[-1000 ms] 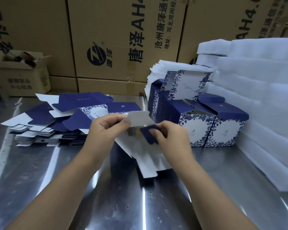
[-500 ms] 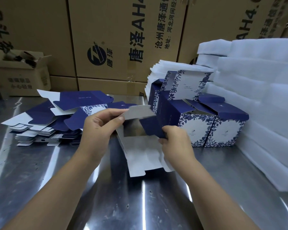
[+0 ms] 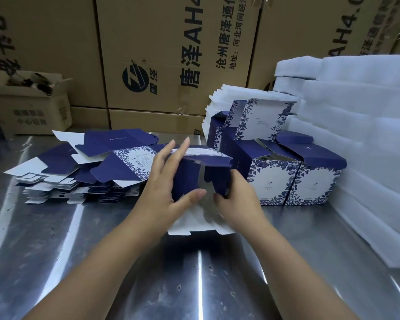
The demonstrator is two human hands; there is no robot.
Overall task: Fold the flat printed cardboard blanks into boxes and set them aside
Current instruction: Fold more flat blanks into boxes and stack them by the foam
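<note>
My table (image 3: 201, 285) is bare metal, glossy, with small pits and scuffs. The box (image 3: 186, 179) I am folding is thin card, matt navy outside, plain white inside (the flat blanks (image 3: 116, 144) look the same). The sheets (image 3: 360, 125) on my right look like soft white foam; the cartons (image 3: 171, 42) behind are dull brown cardboard.

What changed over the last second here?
The left hand released its pinch and now presses straight-fingered against the blue side of the half-folded blank, which opened toward a box shape. The right hand still grips it. Stack of flat blanks and finished boxes unchanged.
</note>
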